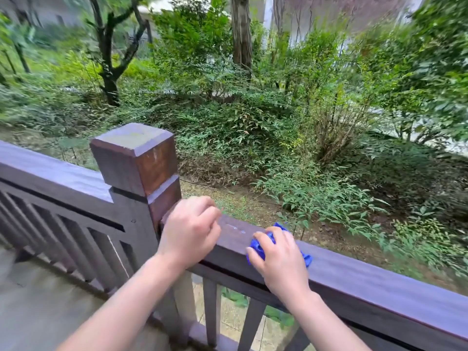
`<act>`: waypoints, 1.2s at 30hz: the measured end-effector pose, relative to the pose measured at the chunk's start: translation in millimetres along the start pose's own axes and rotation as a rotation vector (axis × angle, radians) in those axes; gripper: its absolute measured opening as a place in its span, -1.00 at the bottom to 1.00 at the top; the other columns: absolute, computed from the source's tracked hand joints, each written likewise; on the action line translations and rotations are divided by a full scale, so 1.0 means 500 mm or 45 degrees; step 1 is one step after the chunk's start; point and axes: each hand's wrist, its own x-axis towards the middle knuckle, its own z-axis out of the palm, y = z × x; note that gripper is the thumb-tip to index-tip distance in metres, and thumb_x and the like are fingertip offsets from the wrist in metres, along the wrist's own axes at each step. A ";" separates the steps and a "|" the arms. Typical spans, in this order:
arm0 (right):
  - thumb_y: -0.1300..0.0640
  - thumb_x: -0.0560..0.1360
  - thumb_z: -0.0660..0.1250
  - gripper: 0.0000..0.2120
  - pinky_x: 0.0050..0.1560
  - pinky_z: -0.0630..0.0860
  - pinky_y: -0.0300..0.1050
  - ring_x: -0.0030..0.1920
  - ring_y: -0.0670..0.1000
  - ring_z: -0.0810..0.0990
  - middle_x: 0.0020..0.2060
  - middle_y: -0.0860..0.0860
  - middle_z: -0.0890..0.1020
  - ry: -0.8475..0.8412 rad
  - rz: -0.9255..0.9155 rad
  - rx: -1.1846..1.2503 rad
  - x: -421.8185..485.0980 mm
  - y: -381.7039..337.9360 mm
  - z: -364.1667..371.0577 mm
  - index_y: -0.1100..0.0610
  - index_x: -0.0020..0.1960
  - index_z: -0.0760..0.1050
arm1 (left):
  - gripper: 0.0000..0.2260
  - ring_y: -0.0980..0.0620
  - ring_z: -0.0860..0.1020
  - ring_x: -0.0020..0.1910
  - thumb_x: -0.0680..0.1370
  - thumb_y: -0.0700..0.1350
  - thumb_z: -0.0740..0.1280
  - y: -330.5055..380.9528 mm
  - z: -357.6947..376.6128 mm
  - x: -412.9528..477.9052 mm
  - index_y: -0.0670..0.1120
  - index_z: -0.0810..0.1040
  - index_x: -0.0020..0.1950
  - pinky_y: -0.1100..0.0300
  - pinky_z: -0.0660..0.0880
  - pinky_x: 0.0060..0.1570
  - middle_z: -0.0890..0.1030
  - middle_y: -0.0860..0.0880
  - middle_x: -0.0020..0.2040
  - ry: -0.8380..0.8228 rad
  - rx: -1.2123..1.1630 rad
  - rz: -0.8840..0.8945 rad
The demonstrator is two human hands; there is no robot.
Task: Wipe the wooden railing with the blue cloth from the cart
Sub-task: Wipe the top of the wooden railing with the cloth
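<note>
Left to right: a slatted section of the wooden railing [58, 178] meets a square post [138, 158] at the corner. Just right of the post, the left hand [188, 233] rests on the top rail, fingers loosely curled, holding nothing. Between the two hands lie small pale specks [235, 228] on the wood. Farther right, the right hand [279, 259] presses the bunched blue cloth [260, 245] flat onto the rail, fingers closed over it. The cart is out of view. For an effective pass, the cloth should probably travel along the grain under steady downward pressure, covering the specks and both rail edges.
</note>
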 end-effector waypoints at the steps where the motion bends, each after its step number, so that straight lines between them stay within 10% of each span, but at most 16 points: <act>1: -0.14 0.49 0.26 -0.68 0.07 0.49 0.05 0.03 0.20 0.49 0.05 0.10 0.56 -0.015 0.041 0.014 0.013 0.003 -0.002 0.05 0.10 0.55 | -0.87 -0.19 0.58 -0.05 0.45 -0.22 0.30 -0.027 -0.028 0.013 -0.14 0.64 -0.08 -0.05 0.50 -0.01 0.63 -0.11 -0.04 0.099 0.088 0.017; 7: -0.16 0.46 0.28 -0.62 0.02 0.52 0.06 0.02 0.21 0.50 0.04 0.11 0.56 0.026 0.033 0.014 0.014 -0.055 0.022 0.07 0.12 0.56 | -0.73 -0.29 0.45 0.28 0.47 -0.13 0.25 -0.196 -0.146 0.125 -0.14 0.55 0.14 -0.21 0.27 0.45 0.54 -0.26 0.22 0.304 0.685 -0.078; 12: -0.17 0.49 0.27 -0.61 0.10 0.46 0.03 0.09 0.18 0.46 0.08 0.07 0.55 -0.054 0.151 0.074 0.064 -0.046 0.017 0.04 0.19 0.54 | -0.65 -0.30 0.56 0.07 0.52 0.00 0.18 -0.267 -0.132 0.151 -0.18 0.59 0.13 -0.16 0.47 0.11 0.61 -0.26 0.16 0.183 0.576 -0.400; 19: -0.22 0.44 0.24 -0.51 0.06 0.55 0.02 0.10 0.16 0.52 0.12 0.08 0.56 -0.034 -0.234 -0.025 0.007 -0.067 0.033 0.03 0.25 0.46 | -0.76 -0.16 0.62 0.14 0.55 -0.03 0.29 -0.284 -0.097 0.135 -0.11 0.68 0.05 -0.06 0.42 0.23 0.70 -0.11 0.09 0.495 0.301 -0.407; 26: -0.03 0.52 0.32 -0.67 0.08 0.46 0.09 0.01 0.27 0.49 0.02 0.21 0.55 -0.026 0.226 0.074 0.120 -0.072 0.034 0.16 0.17 0.56 | -0.79 -0.15 0.62 0.14 0.55 -0.05 0.31 -0.283 -0.092 0.133 -0.11 0.69 0.03 -0.08 0.40 0.24 0.70 -0.11 0.08 0.551 0.258 -0.362; 32: -0.22 0.48 0.20 -0.56 0.10 0.50 0.01 0.10 0.15 0.48 0.11 0.05 0.53 -0.123 -0.235 0.072 0.057 -0.083 0.049 0.00 0.24 0.43 | -0.81 -0.16 0.62 0.12 0.55 -0.07 0.32 -0.290 -0.083 0.129 -0.10 0.69 0.02 -0.09 0.42 0.22 0.70 -0.11 0.05 0.613 0.285 -0.330; 36: -0.13 0.54 0.24 -0.61 0.12 0.42 0.00 0.10 0.20 0.47 0.09 0.11 0.53 -0.142 0.029 0.124 0.123 -0.065 0.043 0.05 0.28 0.47 | -0.80 -0.17 0.62 0.11 0.55 -0.06 0.31 -0.290 -0.083 0.129 -0.10 0.69 0.01 -0.10 0.43 0.21 0.70 -0.11 0.05 0.619 0.280 -0.326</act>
